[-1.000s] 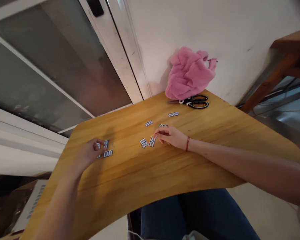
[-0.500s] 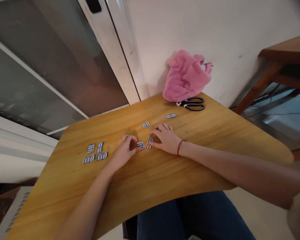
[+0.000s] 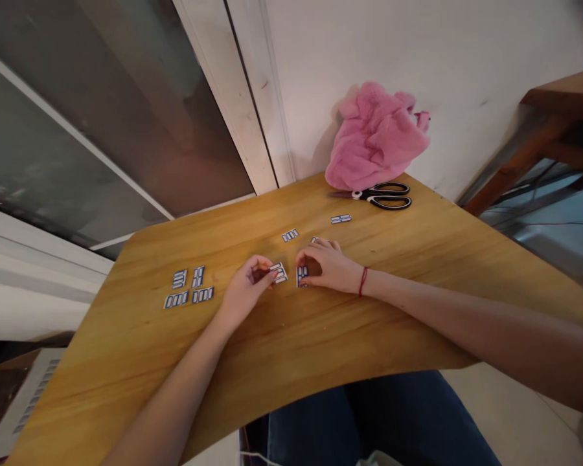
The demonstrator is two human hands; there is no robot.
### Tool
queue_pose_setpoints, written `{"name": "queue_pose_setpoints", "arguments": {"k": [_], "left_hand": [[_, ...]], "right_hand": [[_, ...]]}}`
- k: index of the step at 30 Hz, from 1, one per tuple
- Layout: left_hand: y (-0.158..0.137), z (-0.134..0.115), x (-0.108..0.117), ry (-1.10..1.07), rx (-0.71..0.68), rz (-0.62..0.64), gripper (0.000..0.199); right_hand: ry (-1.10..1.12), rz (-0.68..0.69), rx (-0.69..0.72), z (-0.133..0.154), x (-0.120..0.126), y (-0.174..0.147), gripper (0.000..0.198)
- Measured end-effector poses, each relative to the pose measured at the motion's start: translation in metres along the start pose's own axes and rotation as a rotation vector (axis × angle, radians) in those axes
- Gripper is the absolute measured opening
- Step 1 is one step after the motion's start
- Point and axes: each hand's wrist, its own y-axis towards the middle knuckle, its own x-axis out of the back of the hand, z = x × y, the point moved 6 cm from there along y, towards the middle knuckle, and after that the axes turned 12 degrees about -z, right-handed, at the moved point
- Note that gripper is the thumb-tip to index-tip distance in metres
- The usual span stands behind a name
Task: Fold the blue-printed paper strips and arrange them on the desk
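Note:
Thumb and fingers of my left hand (image 3: 249, 285) pinch one edge of a small flat blue-and-white card with bar marks (image 3: 280, 273). To its right, my right hand (image 3: 333, 268) grips a similar blue-and-white card (image 3: 302, 276) between thumb and fingertips. The two cards are close together but apart. Behind my right hand's knuckles another card (image 3: 315, 239) is mostly hidden. Two more lie farther back, a barred card (image 3: 290, 235) and a card with a cross-like gap (image 3: 341, 219). At the left, several such cards (image 3: 176, 299) lie grouped in two rows.
Black-handled scissors (image 3: 388, 195) lie at the back of the wooden table (image 3: 291, 343), against a bunched pink cloth (image 3: 376, 139) by the wall. A glass sliding door (image 3: 175, 116) borders the table's back left. A brown wooden stand (image 3: 505, 162) is at the right.
My left hand has turned its card and lifted its edge slightly. My right hand's fingers have closed in on the other card, which now stands straighter. The camera view has shifted a little.

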Motion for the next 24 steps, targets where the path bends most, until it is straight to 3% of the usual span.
{"name": "queue_pose_setpoints", "arguments": {"k": [6, 14, 19, 21, 24], "left_hand": [[-0.012, 0.001, -0.018, -0.102, 0.082, 0.06, 0.026], [-0.02, -0.005, -0.025, -0.038, 0.016, 0.038, 0.019], [-0.021, -0.002, -0.023, -0.099, 0.06, 0.004, 0.022], [-0.021, -0.002, -0.021, -0.128, 0.075, -0.016, 0.023], [-0.02, -0.002, -0.019, -0.135, 0.09, -0.029, 0.024]], "right_hand": [[0.076, -0.01, 0.041, 0.003, 0.0, -0.002, 0.037], [0.338, -0.075, 0.188, 0.018, 0.0, -0.008, 0.032], [0.655, -0.106, -0.043, -0.001, 0.0, -0.002, 0.04], [0.702, -0.218, -0.156, -0.021, 0.011, 0.007, 0.045], [0.585, -0.453, -0.26, -0.058, 0.04, 0.021, 0.039]]}}
